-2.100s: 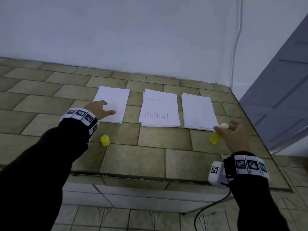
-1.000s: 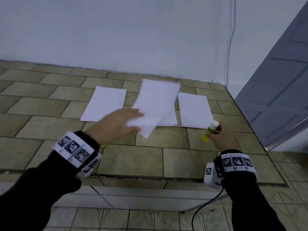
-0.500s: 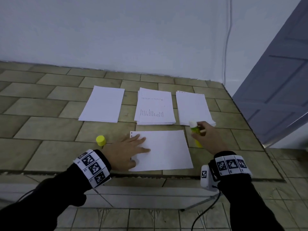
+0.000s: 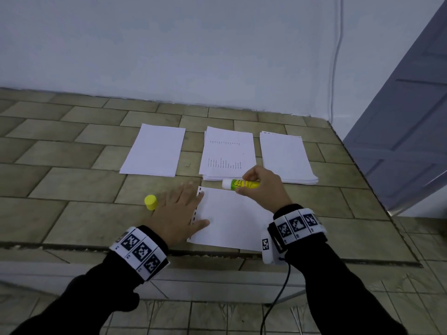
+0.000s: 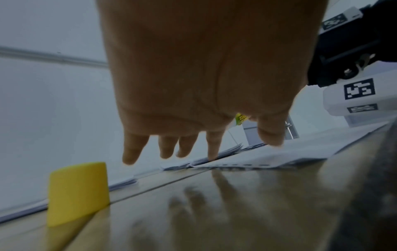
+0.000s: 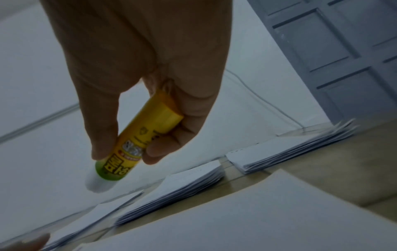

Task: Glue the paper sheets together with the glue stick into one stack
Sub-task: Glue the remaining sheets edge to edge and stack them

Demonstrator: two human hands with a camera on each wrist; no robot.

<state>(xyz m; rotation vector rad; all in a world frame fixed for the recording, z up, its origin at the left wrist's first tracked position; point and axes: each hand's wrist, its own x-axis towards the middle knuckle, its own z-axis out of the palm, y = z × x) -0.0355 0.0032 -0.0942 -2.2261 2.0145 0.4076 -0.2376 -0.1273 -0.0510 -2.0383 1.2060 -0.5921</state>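
Since the earlier frame, the uncapped glue stick (image 4: pixel 240 184), gripped in the right hand (image 4: pixel 262 187), has been brought over the single sheet (image 4: pixel 232 218) pinned beside the flat, open left hand (image 4: pixel 176 211). No glue is seen applied; three piles (image 4: pixel 227 153) beyond the hands remain unjoined.

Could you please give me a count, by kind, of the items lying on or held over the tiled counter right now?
Paper piles at the back: 3 (left, middle, right)
Single sheet in front: 1
Glue stick: 1
Yellow cap: 1
Total: 6
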